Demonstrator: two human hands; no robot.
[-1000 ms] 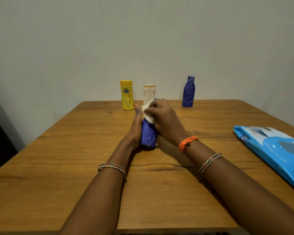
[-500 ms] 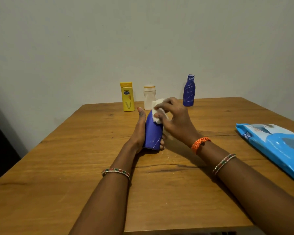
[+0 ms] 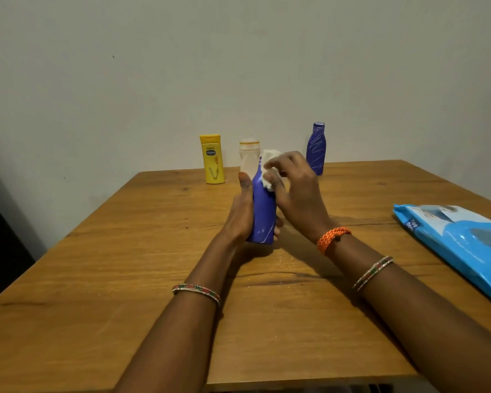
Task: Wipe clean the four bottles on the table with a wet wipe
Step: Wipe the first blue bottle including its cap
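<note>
A: What are the hands doing?

B: The left hand grips the lower body of a blue bottle near the centre of the frame, thumb up its left side, fingers curled round the back. The right hand pinches a crumpled white wet wipe against the bottle's shoulder and neck.

A: So how far along is the job?

B: I judge it's in the middle of one bottle. Three others stand in a row at the far edge of the table, just above centre: a yellow bottle on the left, a white bottle partly hidden behind the held one, and a second blue bottle to the right. Whether any of those is already wiped, I cannot tell.

A: And the held one's look?

B: Deep blue with thin pale streaks near its base, narrowing toward the top, tilted slightly. Its cap is hidden by the wipe.

A: Anything else?

B: A blue wipes packet lies flat at the right edge of the frame.
</note>
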